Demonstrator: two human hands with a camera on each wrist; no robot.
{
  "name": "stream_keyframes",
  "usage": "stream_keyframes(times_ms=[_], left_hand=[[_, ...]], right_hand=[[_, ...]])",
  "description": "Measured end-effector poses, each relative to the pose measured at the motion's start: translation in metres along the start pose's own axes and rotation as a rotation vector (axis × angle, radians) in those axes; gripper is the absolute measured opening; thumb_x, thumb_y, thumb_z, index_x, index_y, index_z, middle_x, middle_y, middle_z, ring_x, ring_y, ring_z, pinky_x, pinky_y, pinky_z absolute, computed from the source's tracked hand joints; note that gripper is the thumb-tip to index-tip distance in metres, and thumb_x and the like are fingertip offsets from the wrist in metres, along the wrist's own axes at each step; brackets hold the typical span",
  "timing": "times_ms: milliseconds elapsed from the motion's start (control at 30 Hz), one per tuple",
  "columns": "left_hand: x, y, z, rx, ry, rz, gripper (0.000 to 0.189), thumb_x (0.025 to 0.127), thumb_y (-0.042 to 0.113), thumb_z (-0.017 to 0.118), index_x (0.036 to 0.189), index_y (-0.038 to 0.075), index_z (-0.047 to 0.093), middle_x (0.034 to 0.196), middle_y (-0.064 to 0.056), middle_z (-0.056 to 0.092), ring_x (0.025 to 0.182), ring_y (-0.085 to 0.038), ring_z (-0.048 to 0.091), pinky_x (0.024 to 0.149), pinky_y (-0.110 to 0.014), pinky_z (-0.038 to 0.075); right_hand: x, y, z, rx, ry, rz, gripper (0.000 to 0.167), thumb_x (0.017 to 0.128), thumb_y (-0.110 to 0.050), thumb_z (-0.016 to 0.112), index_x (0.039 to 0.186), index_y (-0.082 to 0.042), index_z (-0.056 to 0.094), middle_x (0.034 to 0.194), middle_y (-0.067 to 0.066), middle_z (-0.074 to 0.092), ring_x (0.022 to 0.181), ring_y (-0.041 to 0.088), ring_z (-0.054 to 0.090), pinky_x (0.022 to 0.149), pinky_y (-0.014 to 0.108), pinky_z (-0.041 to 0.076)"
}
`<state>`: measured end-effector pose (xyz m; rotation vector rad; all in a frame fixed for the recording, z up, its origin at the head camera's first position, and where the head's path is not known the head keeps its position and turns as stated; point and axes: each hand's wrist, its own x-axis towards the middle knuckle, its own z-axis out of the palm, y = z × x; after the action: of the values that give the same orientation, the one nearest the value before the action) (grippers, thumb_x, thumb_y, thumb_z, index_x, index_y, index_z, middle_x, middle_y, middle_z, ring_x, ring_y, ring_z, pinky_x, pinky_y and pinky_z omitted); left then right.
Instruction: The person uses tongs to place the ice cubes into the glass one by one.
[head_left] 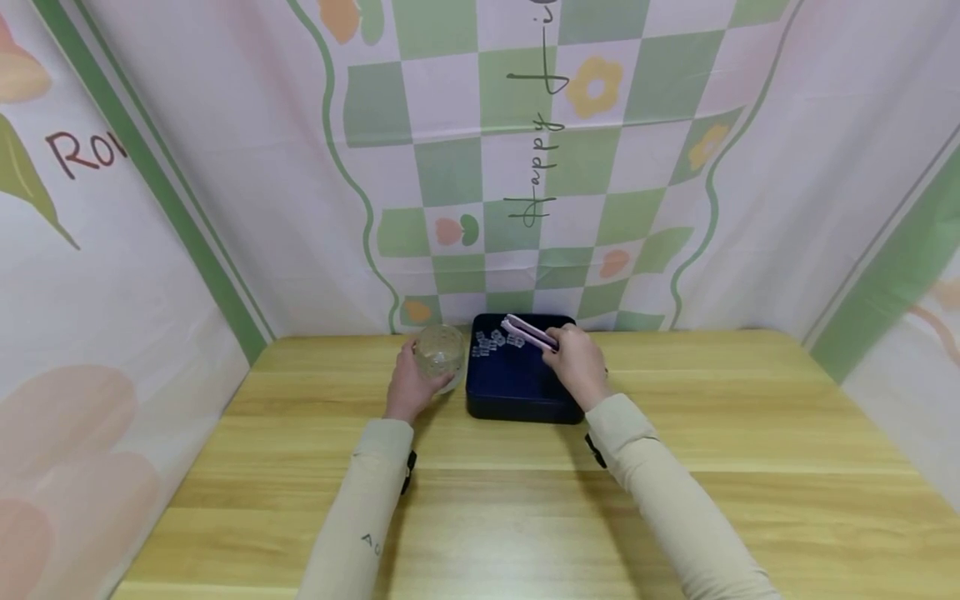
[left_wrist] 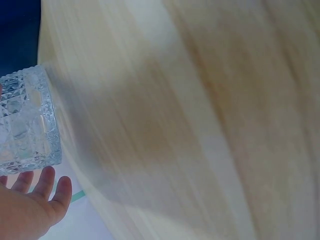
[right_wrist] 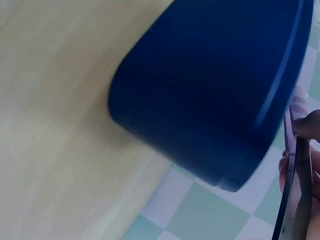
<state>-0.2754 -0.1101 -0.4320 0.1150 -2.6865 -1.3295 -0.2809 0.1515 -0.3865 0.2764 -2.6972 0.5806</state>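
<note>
My left hand (head_left: 411, 387) grips a clear, patterned glass (head_left: 440, 354) just left of a dark blue box (head_left: 517, 392). In the left wrist view the faceted side of this glass (left_wrist: 27, 122) shows, with my fingers (left_wrist: 46, 184) bent along it. Small clear pieces like ice cubes (head_left: 487, 343) lie at the left part of the box. My right hand (head_left: 581, 367) holds pale pink tongs (head_left: 531, 333) over the box, their tips close above the clear pieces. The right wrist view catches the tongs (right_wrist: 298, 180) beside the box's side wall (right_wrist: 200, 100).
Box and glass stand near the back edge of a wooden table (head_left: 495, 517). A printed cloth (head_left: 517, 167) with green checks hangs right behind them, and another patterned cloth (head_left: 112, 333) hangs along the left side.
</note>
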Motion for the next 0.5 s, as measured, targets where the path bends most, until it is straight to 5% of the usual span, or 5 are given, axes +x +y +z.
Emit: stream_keyframes(times_ms=[500], left_hand=[[0.002, -0.004, 0.003, -0.004, 0.013, 0.02, 0.088, 0.076, 0.026, 0.08, 0.144, 0.003, 0.029, 0.142, -0.023, 0.043, 0.13, -0.04, 0.045, 0.107, -0.056, 0.04]], right_hand=[[-0.003, -0.038, 0.001, 0.013, 0.085, -0.216, 0.028, 0.081, -0.01, 0.074, 0.108, -0.002, 0.07, 0.096, 0.012, 0.069, 0.079, 0.025, 0.065, 0.065, 0.036, 0.056]])
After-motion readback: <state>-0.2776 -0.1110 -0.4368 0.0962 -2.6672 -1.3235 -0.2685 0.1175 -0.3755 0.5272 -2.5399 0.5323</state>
